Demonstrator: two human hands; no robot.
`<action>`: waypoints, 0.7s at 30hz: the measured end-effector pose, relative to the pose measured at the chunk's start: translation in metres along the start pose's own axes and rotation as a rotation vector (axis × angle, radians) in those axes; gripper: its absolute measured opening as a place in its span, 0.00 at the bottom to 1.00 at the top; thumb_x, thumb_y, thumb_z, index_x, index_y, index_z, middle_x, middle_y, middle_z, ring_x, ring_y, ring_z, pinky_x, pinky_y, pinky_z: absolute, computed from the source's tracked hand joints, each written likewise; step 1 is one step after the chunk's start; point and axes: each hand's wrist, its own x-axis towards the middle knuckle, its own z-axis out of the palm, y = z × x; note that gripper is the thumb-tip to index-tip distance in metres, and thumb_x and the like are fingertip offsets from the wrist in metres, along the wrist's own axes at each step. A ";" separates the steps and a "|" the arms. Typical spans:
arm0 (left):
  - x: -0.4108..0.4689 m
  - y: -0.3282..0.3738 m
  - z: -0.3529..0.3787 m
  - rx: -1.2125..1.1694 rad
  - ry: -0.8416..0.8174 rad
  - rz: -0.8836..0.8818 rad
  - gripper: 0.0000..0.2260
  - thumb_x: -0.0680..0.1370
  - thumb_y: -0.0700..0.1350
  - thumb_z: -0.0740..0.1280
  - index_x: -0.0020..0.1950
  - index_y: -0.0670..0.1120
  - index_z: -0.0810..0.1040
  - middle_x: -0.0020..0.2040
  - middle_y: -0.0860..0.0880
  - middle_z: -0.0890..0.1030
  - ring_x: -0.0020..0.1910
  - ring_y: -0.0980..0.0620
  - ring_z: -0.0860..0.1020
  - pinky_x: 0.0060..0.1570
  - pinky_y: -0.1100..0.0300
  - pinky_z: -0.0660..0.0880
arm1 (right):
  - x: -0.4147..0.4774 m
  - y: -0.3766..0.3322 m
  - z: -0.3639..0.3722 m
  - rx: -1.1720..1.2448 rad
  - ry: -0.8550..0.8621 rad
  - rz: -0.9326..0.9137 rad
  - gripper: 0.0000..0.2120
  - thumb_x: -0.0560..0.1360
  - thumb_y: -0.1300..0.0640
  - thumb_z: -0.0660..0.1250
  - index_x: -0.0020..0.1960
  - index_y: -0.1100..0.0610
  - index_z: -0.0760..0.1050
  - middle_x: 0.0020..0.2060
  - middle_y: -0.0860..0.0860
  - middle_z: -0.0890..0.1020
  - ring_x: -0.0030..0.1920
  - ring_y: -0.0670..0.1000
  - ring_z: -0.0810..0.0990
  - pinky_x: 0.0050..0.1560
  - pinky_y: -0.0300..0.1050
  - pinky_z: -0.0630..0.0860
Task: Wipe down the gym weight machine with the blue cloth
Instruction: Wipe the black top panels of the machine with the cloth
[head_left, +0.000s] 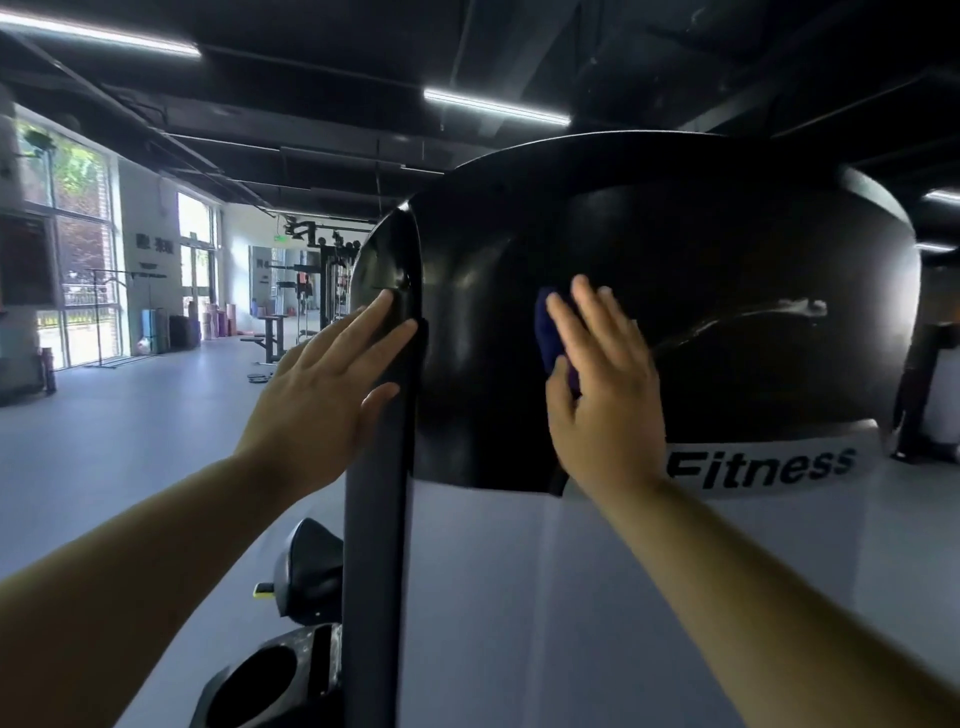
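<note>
Right hand (602, 395) on cloth (548, 332) (blue)

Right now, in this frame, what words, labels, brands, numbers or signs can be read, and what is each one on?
"Fitness": black letters on the pale lower panel of the weight machine, beside the right hand, which may hide anything before it.
Dark wall lettering at far left: too blurred to read.
Green sign high up at the far end of the room: too small to read.
</note>
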 end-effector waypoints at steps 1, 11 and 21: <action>0.003 0.002 -0.001 0.000 0.012 0.006 0.24 0.80 0.52 0.55 0.77 0.50 0.62 0.78 0.46 0.61 0.73 0.45 0.63 0.63 0.42 0.69 | -0.005 -0.008 0.004 0.009 0.013 0.069 0.25 0.78 0.61 0.56 0.76 0.56 0.65 0.76 0.54 0.64 0.77 0.55 0.59 0.77 0.54 0.55; 0.034 0.041 0.002 0.040 0.126 0.150 0.21 0.80 0.48 0.57 0.74 0.47 0.68 0.76 0.45 0.66 0.73 0.45 0.64 0.70 0.47 0.62 | -0.054 0.029 -0.011 0.037 -0.024 0.088 0.24 0.79 0.61 0.57 0.75 0.53 0.64 0.76 0.48 0.62 0.78 0.50 0.57 0.78 0.52 0.53; 0.070 0.086 0.008 0.090 0.159 0.235 0.22 0.80 0.47 0.58 0.75 0.48 0.68 0.77 0.46 0.65 0.74 0.46 0.64 0.72 0.49 0.57 | -0.069 0.067 -0.025 0.100 -0.052 0.115 0.23 0.82 0.58 0.57 0.77 0.53 0.62 0.78 0.49 0.60 0.78 0.49 0.55 0.77 0.54 0.56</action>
